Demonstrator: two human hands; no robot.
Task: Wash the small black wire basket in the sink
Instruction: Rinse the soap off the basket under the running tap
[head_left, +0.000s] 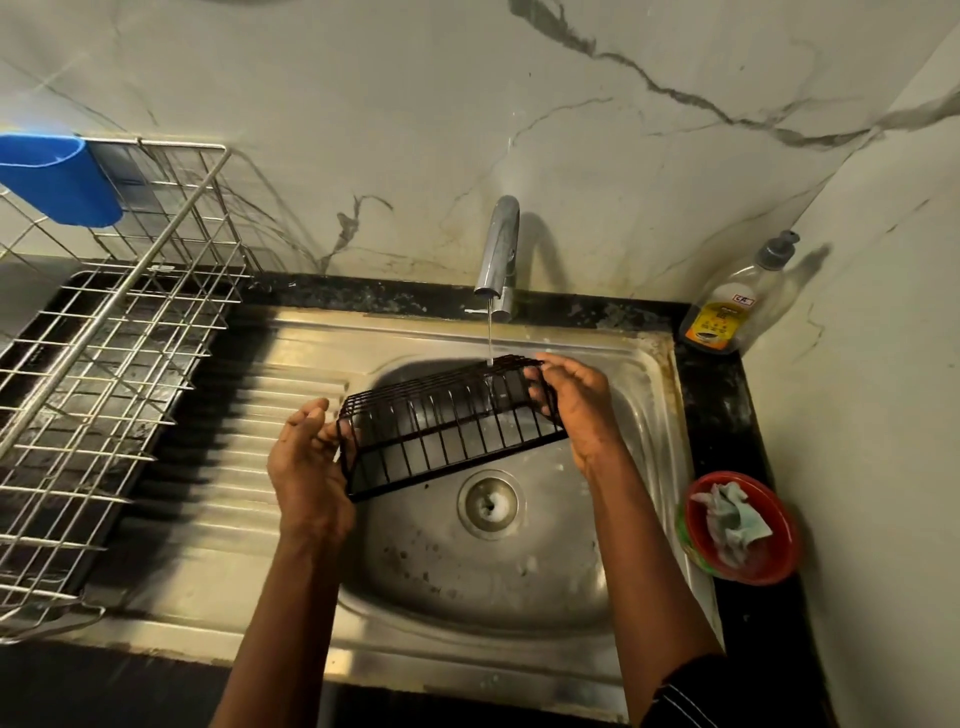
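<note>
One small black wire basket (447, 423) is held tilted over the bowl of the single steel sink (467, 587), with a thin stream of water (489, 332) from the one tap (500, 249) falling on its far right part. The basket is grasped at both ends, its left end gripped by the left hand (306, 467) and its right end by the curled fingers of the right hand (576, 410). One drain (488, 504) is seen just near of the basket. On the right counter, one red bowl (782, 551) is filled with one crumpled pale cloth (732, 519). One pump bottle (732, 306) stands in the far right corner; its fill cannot be told. To the left, one steel dish rack (104, 364) carries one blue cup (57, 176), whose contents are hidden.
</note>
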